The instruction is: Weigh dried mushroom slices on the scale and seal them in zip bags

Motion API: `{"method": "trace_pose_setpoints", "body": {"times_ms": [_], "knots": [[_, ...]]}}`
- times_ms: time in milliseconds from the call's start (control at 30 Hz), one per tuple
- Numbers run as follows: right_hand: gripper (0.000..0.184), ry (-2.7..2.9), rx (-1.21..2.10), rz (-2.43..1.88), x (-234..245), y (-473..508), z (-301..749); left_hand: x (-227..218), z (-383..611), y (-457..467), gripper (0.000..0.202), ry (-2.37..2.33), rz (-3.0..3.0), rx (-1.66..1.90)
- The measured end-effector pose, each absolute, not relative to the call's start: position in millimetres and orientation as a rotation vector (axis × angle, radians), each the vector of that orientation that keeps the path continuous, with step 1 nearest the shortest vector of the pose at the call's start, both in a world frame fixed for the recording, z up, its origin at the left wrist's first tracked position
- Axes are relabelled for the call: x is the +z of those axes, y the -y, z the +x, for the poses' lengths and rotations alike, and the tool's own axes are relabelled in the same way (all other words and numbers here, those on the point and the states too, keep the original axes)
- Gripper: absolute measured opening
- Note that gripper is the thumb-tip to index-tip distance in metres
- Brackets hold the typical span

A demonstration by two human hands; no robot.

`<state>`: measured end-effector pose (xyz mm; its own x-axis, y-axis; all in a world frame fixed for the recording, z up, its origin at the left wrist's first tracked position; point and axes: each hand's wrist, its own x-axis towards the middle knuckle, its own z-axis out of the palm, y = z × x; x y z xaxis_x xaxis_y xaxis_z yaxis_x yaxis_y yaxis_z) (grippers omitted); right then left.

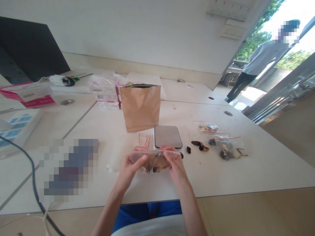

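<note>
Both my hands hold a small clear zip bag [154, 160] with brown and dark pieces inside, just above the near edge of the white table [246, 170]. My left hand [130, 167] pinches its left end, thumb over the top seam. My right hand [173, 162] pinches the right end the same way. Just beyond the bag lies a flat grey scale [168, 136]. A brown paper pouch [140, 107] stands upright and open behind it. A few loose dark pieces [199, 146] lie on the table to the right of my hands.
Two filled clear bags [227, 147] lie at the right. Empty red-striped zip bags [144, 140] lie left of the scale. Pink-and-white boxes [105, 91] stand behind the pouch, a dark monitor [27, 52] at far left. A person [261, 62] stands in the doorway at the far right.
</note>
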<state>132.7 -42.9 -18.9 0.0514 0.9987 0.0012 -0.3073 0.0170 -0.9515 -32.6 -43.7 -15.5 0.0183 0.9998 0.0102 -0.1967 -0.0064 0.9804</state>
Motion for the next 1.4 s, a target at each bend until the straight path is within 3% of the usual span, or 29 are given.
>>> {"method": "trace_pose_setpoints", "body": {"times_ms": [167,633,1000,1400], "knots": [[0.031,0.930,1.419,-1.021,-17,46,128,-18,-31,45,0.030,-1.132,1.079,1.325],[0.021,1.026,1.087,-1.084,-12,44,120,-15,-33,45,0.028,-1.170,1.099,1.360],[0.028,0.941,1.373,-1.048,-9,46,114,-11,-40,37,0.027,-1.186,1.170,1.304],[0.023,0.919,1.047,-1.142,-18,42,108,-10,-24,38,0.026,-1.277,1.268,1.364]]}}
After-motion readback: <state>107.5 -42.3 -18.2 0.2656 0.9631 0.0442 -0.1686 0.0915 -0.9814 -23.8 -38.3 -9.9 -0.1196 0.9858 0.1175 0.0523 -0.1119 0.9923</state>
